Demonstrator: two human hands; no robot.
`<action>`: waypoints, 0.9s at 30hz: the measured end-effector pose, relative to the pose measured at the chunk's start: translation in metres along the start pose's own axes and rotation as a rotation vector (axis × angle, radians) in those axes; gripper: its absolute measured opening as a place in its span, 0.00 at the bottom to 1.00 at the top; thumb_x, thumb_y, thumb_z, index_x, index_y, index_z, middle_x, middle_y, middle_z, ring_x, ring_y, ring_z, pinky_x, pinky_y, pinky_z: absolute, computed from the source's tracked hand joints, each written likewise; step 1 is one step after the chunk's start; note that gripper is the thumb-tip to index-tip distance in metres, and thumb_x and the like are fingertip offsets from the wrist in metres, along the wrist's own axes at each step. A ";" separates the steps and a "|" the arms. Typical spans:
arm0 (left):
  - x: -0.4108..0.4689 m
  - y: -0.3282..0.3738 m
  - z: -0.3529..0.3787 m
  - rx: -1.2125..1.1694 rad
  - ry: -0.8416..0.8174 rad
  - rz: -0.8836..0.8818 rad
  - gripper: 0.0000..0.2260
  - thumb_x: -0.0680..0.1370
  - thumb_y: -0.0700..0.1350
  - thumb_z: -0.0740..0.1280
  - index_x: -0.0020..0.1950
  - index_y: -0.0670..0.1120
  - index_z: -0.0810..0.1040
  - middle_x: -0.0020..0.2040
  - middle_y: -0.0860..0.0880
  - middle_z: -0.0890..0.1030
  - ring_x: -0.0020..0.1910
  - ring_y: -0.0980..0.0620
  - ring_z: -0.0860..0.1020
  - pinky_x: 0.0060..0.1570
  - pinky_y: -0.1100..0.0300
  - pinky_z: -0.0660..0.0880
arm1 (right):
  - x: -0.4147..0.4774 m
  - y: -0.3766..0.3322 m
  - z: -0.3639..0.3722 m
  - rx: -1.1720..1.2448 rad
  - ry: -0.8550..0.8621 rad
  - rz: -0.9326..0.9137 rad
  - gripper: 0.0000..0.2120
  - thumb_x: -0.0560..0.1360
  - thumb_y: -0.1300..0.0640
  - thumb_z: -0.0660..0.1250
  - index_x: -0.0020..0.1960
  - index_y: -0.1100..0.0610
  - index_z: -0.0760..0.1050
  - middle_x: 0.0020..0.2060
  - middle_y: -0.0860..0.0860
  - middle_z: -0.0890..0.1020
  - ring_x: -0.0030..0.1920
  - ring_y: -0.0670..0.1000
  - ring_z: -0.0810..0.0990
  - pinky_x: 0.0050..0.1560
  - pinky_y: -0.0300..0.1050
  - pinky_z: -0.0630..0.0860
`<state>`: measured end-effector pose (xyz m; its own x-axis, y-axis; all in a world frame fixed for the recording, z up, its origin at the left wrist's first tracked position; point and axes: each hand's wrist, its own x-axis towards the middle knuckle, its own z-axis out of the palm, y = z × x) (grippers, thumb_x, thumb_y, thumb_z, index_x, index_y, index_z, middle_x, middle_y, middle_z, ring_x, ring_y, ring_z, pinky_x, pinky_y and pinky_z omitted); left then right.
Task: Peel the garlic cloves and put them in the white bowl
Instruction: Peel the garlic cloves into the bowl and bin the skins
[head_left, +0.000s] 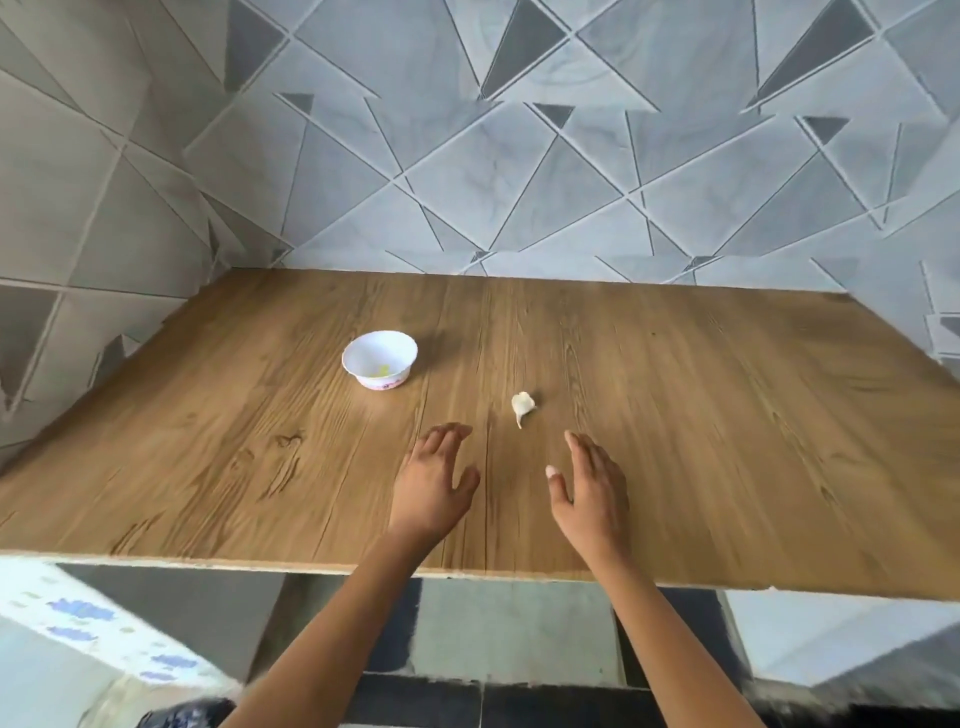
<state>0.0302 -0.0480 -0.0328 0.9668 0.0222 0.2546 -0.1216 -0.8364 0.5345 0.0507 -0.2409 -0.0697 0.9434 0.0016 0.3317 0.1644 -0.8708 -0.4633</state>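
Both hands (left hand (434, 480), right hand (592, 486)) hover empty near the garlic (522, 405).

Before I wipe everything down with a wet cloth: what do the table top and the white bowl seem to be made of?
The table top looks like wood or a wood-look laminate with a matte finish: brown grain lines, a thin pale front edge. The white bowl looks like smooth, slightly glossy plastic or melamine, perhaps ceramic: thin even rim, a pinkish pattern near the base. The picture cannot settle which.
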 end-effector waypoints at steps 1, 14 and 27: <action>0.009 -0.001 0.004 -0.005 -0.008 0.013 0.18 0.78 0.47 0.65 0.68 0.47 0.71 0.67 0.49 0.72 0.65 0.48 0.71 0.61 0.56 0.70 | 0.007 0.004 0.004 -0.020 -0.011 0.007 0.24 0.78 0.50 0.61 0.71 0.61 0.68 0.67 0.59 0.73 0.68 0.60 0.71 0.68 0.57 0.66; 0.132 0.005 0.050 -0.148 -0.217 0.001 0.16 0.77 0.44 0.67 0.64 0.46 0.76 0.56 0.47 0.80 0.50 0.51 0.80 0.40 0.69 0.69 | 0.017 0.019 0.028 -0.226 -0.109 0.082 0.29 0.77 0.42 0.47 0.69 0.56 0.70 0.70 0.56 0.70 0.71 0.56 0.66 0.70 0.53 0.55; 0.157 -0.001 0.055 -0.332 -0.273 -0.039 0.05 0.71 0.35 0.72 0.41 0.45 0.83 0.36 0.52 0.82 0.34 0.58 0.79 0.38 0.68 0.76 | 0.082 -0.016 0.021 0.835 -0.167 0.492 0.18 0.79 0.58 0.63 0.69 0.56 0.70 0.63 0.48 0.75 0.61 0.46 0.75 0.62 0.41 0.72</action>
<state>0.1942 -0.0739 -0.0374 0.9907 -0.1326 0.0304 -0.1064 -0.6155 0.7809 0.1315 -0.2171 -0.0521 0.9791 -0.1429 -0.1447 -0.1678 -0.1654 -0.9718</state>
